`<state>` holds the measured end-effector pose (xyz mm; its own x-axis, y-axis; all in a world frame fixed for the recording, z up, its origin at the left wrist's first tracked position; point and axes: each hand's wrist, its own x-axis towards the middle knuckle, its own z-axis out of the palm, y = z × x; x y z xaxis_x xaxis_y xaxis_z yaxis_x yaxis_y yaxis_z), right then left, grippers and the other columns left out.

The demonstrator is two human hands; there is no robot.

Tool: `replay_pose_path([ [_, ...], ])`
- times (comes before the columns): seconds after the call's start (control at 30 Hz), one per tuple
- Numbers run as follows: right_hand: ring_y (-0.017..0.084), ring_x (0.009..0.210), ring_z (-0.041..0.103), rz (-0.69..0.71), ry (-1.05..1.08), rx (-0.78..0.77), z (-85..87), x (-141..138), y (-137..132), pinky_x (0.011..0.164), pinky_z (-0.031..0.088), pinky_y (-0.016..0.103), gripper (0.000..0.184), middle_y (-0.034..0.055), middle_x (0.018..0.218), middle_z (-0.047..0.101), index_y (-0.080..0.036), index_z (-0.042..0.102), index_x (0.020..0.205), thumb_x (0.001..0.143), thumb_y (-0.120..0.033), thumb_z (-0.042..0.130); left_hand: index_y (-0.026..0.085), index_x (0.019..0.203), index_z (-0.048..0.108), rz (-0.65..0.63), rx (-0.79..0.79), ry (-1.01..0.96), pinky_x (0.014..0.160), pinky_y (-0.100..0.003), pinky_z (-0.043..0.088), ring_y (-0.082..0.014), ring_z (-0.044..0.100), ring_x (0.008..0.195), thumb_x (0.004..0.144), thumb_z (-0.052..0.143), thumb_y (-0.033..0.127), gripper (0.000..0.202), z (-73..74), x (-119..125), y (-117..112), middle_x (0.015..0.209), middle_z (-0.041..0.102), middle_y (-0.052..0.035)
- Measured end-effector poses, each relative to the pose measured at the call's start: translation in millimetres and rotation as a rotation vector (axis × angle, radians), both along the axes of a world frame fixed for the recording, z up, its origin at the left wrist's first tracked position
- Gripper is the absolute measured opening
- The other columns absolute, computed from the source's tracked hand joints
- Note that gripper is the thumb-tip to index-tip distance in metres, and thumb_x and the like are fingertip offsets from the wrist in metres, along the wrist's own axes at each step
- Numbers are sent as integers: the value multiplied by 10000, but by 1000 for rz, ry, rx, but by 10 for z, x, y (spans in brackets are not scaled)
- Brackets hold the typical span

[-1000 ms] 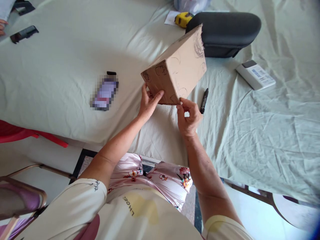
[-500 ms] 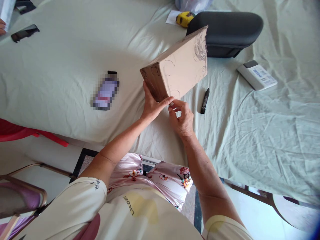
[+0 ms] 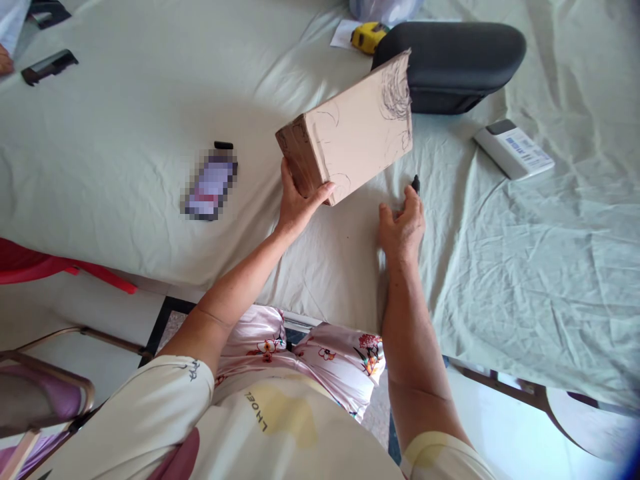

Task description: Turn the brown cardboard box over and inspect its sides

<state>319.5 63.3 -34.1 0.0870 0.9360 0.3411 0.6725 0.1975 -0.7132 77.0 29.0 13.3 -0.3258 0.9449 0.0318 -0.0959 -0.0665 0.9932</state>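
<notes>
The left hand (image 3: 299,210) grips the lower-left end of a cardboard box (image 3: 363,127), upper center of frame; the right hand (image 3: 405,230), fingers parted, covers most of a marker (image 3: 417,181), contact hidden. The box looks light, stiff yet crushable, best held across that end, away from its frayed edge.

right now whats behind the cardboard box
A black rounded object and light cloth show beyond the cardboard box, which covers the object's lower left part; anything else there is hidden.
</notes>
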Motion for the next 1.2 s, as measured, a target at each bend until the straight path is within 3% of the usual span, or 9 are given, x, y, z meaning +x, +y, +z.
replay_pose_path([
  [0.13, 404, 1590, 388, -71, -27, 16, -90, 110, 68, 1276, 342, 734, 716, 189, 1650, 470, -231, 476, 1547, 915, -500, 679, 436, 1711, 12, 4, 67, -38, 1363, -481, 301, -312, 290, 1676, 786, 889, 624, 1288, -28, -4, 12, 1788, 309, -57],
  [0.3, 417, 1532, 472, -34, 59, 181, -111, 81, 56, 1241, 380, 750, 707, 209, 1575, 546, -213, 535, 1508, 916, -558, 708, 415, 1706, 90, -11, 163, -119, 1315, -501, 398, -305, 428, 1608, 776, 895, 623, 1248, -104, -11, 45, 1692, 463, -89],
  [0.47, 349, 1444, 600, 116, 130, 344, 192, -150, -177, 1098, 559, 637, 719, 171, 1571, 552, -320, 377, 1638, 1022, -655, 536, 409, 1715, 91, -23, 120, -152, 1275, -540, 428, -321, 531, 1536, 890, 830, 540, 1116, -51, -17, 11, 1575, 595, -80],
  [0.53, 378, 1517, 526, 159, 83, 375, 344, -283, -296, 1143, 521, 656, 835, 164, 1648, 475, -329, 350, 1656, 969, -748, 574, 368, 1722, 54, -37, 106, -127, 1258, -549, 421, -315, 547, 1522, 945, 772, 508, 1067, -14, 0, -23, 1563, 599, -98],
  [0.63, 438, 1607, 382, 180, -15, 353, 504, -495, -439, 1198, 457, 684, 857, 166, 1664, 456, -302, 508, 1568, 888, -801, 658, 367, 1717, 33, -95, 89, -103, 1235, -552, 444, -301, 608, 1458, 917, 788, 534, 1113, 18, 62, -88, 1512, 636, -98],
  [0.8, 449, 1627, 336, 194, -83, 380, 550, -694, -521, 1260, 323, 748, 757, 120, 1660, 492, -357, 590, 1478, 869, -793, 695, 442, 1694, 171, -198, 155, -106, 1271, -609, 441, -363, 551, 1502, 806, 899, 558, 1154, 49, 177, -208, 1602, 560, -72],
  [0.9, 460, 1638, 308, 191, -69, 369, 545, -646, -493, 1260, 315, 759, 774, 130, 1658, 488, -351, 589, 1476, 856, -799, 705, 433, 1679, 239, -216, 159, -75, 1266, -604, 450, -375, 542, 1499, 793, 909, 551, 1117, 94, 172, -252, 1638, 523, -85],
  [1.03, 491, 1656, 238, 162, -4, 315, 586, -459, -421, 1160, 445, 756, 791, 161, 1635, 473, -296, 586, 1476, 874, -801, 676, 411, 1650, 322, -243, 161, -96, 1256, -560, 474, -363, 581, 1463, 801, 891, 550, 1032, 156, 79, -227, 1535, 610, -68],
  [1.2, 506, 1634, 247, -6, 40, 450, 549, -145, -298, 1145, 504, 665, 900, 204, 1672, 416, -276, 536, 1539, 826, -790, 733, 353, 1567, 477, -216, 91, -191, 1251, -609, 445, -402, 535, 1510, 886, 829, 533, 787, 188, -107, -116, 1390, 690, -49],
])
